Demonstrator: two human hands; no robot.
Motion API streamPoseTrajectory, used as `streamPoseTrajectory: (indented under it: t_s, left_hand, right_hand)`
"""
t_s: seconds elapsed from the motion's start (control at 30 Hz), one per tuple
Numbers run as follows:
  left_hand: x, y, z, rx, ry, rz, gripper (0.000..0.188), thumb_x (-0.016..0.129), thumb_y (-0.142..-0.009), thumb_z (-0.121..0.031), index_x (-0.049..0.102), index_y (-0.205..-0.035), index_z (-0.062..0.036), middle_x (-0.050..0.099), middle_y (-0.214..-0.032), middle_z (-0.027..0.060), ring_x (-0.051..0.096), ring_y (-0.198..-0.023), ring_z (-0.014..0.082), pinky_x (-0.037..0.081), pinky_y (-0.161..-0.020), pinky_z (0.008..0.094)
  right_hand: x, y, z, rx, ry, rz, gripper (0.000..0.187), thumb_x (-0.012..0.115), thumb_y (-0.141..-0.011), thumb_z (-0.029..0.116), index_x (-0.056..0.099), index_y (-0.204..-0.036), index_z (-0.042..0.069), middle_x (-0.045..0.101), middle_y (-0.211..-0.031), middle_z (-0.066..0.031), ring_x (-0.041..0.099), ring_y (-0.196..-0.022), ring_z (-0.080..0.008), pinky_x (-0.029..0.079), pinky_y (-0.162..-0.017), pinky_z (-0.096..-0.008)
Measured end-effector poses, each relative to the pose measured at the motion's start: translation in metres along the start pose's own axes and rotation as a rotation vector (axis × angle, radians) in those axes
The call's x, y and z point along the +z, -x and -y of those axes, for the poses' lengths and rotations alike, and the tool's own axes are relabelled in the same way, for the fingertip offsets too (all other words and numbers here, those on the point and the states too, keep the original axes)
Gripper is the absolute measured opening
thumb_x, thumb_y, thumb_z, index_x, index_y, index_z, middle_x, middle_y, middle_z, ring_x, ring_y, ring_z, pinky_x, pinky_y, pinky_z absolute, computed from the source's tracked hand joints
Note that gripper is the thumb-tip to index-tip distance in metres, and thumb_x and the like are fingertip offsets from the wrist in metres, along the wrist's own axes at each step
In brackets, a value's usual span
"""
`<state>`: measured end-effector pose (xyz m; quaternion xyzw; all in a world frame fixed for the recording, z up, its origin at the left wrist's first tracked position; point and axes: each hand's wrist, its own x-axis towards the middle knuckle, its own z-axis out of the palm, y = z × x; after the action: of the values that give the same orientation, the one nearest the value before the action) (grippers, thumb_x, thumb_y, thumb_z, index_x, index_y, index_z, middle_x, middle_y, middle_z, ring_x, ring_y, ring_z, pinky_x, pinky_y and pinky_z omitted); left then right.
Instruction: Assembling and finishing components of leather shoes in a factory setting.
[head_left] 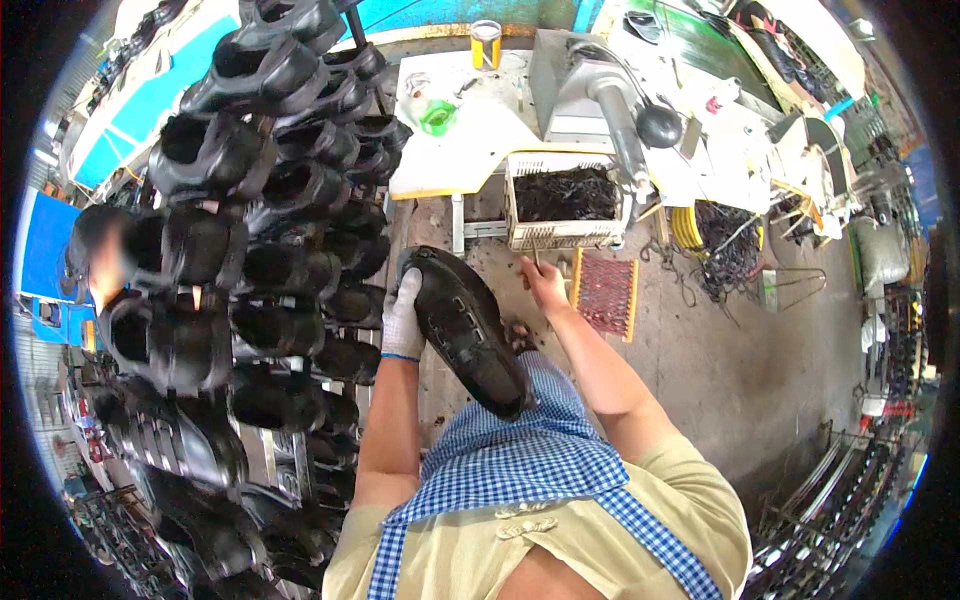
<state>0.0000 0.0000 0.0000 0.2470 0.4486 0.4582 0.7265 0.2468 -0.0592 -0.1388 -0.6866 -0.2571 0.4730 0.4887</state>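
Against the gloved left hand (402,318), which grips its edge, is the shoe (465,325), seemingly held ready for the tool (536,254) pinched in the right hand (546,287), with a crate (565,230) just beyond, so the next move likely calls for a steady left grip.

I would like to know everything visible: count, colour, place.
Held shoe: one, black, centre
Other shoes: many, black, racked left
Co-worker: one, mostly hidden, far left
Table: one, white, ahead
Tin: one, mostly yellow, on table
Small object: one, green, on table
Machine: one, grey, right of tin
Crate: one, cream, with black strips, before machine
Webbed panel: one, red with yellow edges, near crate
Round container: one, yellow, right
Apron: one, blue-white checked, worn
Left grip: one, white-gloved, on shoe
Right grip: one, bare, around apparent thin tool
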Motion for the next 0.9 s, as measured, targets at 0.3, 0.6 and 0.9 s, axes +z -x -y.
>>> streamPoseTrajectory:
  t_s: [0.3,0.6,0.9]
  left_hand:
    - [0.041,-0.123,-0.007,0.034,-0.150,-0.086,0.054,0.075,-0.081,-0.035,0.061,-0.121,-0.0005,0.066,-0.109,0.0082,0.064,-0.094,0.0187,0.053,-0.085,0.0323]
    - [0.054,-0.208,-0.006,-0.116,-0.099,-0.176,0.055,0.075,-0.081,-0.032,0.059,-0.123,-0.0011,0.065,-0.113,0.0090,0.063,-0.096,0.0189,0.052,-0.087,0.0325]
    - [0.069,-0.267,-0.017,-0.107,-0.110,-0.184,0.050,0.073,-0.083,-0.031,0.061,-0.122,-0.0018,0.066,-0.109,0.0068,0.063,-0.094,0.0174,0.052,-0.085,0.0315]
  right_hand:
    - [0.080,-0.254,0.136,-0.023,-0.091,-0.098,0.040,0.053,-0.096,0.037,0.071,-0.092,0.002,0.061,-0.072,-0.0039,0.052,-0.062,-0.0116,0.045,-0.059,-0.0295]
    - [0.130,-0.369,0.165,0.055,-0.313,-0.222,0.035,0.079,-0.079,0.030,0.071,-0.098,0.002,0.059,-0.071,0.0001,0.047,-0.055,-0.0085,0.040,-0.052,-0.0260]
    - [0.123,-0.397,0.161,-0.280,-0.220,-0.288,0.020,0.074,-0.084,0.022,0.070,-0.089,0.003,0.064,-0.073,-0.0016,0.051,-0.057,-0.0085,0.045,-0.057,-0.0237]
